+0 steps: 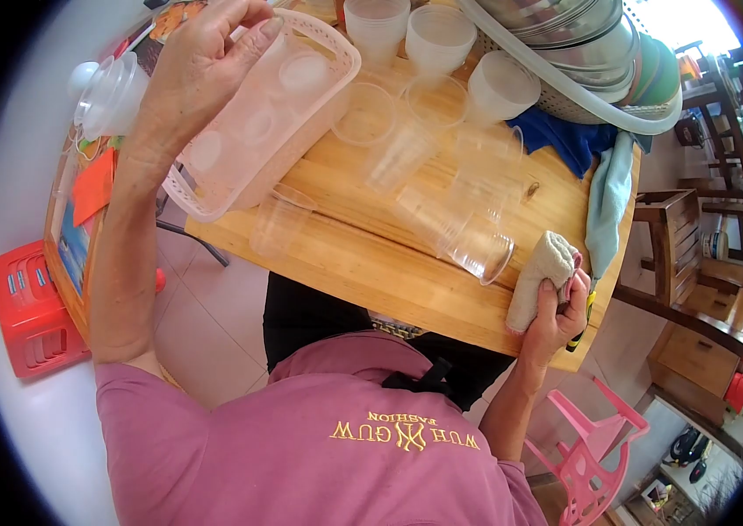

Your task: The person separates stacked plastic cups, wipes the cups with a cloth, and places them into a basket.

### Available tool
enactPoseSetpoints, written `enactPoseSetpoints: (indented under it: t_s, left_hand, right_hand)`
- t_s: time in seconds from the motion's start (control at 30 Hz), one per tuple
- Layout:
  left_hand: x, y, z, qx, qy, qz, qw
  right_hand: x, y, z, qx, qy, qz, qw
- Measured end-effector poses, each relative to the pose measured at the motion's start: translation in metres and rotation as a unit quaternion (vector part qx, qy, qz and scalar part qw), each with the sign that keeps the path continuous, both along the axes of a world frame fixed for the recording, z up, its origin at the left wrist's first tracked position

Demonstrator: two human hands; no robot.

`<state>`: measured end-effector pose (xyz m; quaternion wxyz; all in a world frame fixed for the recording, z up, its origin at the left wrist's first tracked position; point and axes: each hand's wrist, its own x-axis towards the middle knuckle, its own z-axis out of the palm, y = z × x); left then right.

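Note:
My right hand point(556, 320) grips a rolled beige cloth point(540, 279) at the table's near right edge. My left hand point(214, 66) is raised over the far left end of a pink plastic basket point(214, 200), its fingers curled together; anything between them is hidden. Translucent round items point(257, 124) lie in the basket. Several clear plastic cups lie on their sides mid-table, the nearest cup point(484, 254) left of the cloth. Another clear cup point(280, 219) is beside the basket. Stacks of clear round tubs point(440, 39) stand at the back.
Metal bowls point(582, 39) fill a large basket at the back right. A blue cloth point(564, 140) and a pale cloth point(610, 206) hang by the right edge, near a yellow-black tool point(582, 324). A red basket point(29, 307) is left; a pink chair point(595, 447) stands lower right.

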<state>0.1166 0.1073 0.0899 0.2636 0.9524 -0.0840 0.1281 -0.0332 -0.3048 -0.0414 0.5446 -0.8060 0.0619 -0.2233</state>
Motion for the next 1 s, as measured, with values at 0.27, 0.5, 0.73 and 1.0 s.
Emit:
enactPoseSetpoints:
  t_s: [0.27, 0.5, 0.73, 1.0]
  left_hand:
    - [-0.079, -0.056, 0.031, -0.044, 0.079, -0.083, 0.992]
    - [-0.139, -0.047, -0.006, 0.107, 0.066, -0.087, 0.988]
    - [-0.175, -0.035, -0.047, 0.136, 0.095, 0.039, 0.985]
    - [-0.175, -0.038, -0.081, 0.083, 0.084, 0.079, 0.99]
  right_hand:
    - [0.0, 0.0, 0.0, -0.01, 0.0, 0.002, 1.0]
    - [-0.001, -0.001, -0.002, -0.002, -0.014, -0.006, 1.0]
    - [-0.002, 0.001, -0.001, 0.007, -0.017, -0.003, 1.0]
    - [-0.014, -0.015, -0.011, 0.14, -0.035, -0.05, 0.988]
